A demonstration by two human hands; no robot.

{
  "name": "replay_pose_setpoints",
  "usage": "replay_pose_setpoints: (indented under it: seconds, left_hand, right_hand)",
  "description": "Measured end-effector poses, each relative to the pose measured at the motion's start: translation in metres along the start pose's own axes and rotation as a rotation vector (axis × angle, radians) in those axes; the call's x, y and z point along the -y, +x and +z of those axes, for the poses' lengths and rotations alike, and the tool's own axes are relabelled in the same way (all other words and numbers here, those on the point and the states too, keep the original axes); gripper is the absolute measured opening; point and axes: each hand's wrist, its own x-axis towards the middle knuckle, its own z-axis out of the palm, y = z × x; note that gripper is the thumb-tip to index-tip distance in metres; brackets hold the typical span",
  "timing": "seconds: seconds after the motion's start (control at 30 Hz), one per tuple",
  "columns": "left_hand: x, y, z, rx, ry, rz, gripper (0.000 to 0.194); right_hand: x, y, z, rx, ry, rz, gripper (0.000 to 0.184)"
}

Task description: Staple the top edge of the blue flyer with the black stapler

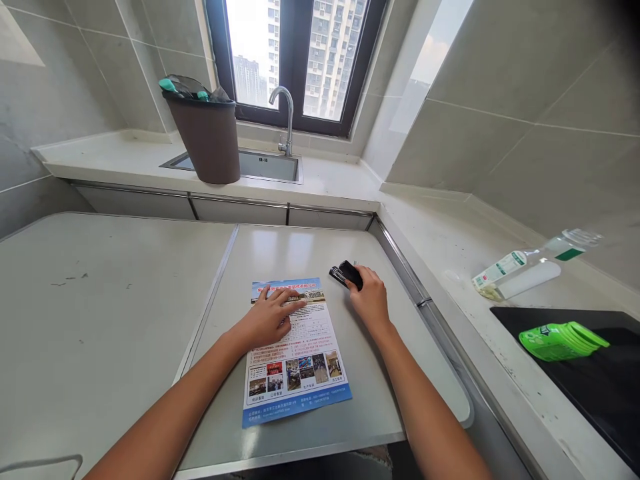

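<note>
A printed flyer (300, 373) with a blue border and small photos lies flat on the pale grey table (125, 287). My left hand (273, 315) rests palm down on the flyer's upper part, fingers spread. Just right of the flyer's top corner sits a small black stapler (345, 274). My right hand (369, 297) has its fingers closed around the stapler's near end, which stays on the table.
A brown bin (209, 137) stands on the counter before a steel sink (270, 167) and tap (287, 113) under the window. On the right counter lie a clear bottle (530, 263), a white tube (527, 280) and a green packet (563, 340) on a black hob (600, 393).
</note>
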Motion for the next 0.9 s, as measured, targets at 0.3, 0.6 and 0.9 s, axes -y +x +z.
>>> replay_pose_setpoints:
  seconds: [0.3, 0.6, 0.9]
  left_hand:
    - [0.018, 0.004, -0.011, -0.481, -0.085, -0.310, 0.023]
    - [0.046, -0.001, -0.012, -0.671, -0.653, -0.495, 0.021]
    - [0.042, -0.002, -0.021, -0.640, -1.267, -0.443, 0.028]
  right_hand:
    - [0.074, -0.036, 0.010, 0.193, 0.230, -0.147, 0.029]
    - [0.087, -0.051, 0.026, 0.425, 0.202, -0.172, 0.029]
    - [0.028, -0.010, -0.002, 0.667, 0.273, -0.113, 0.019]
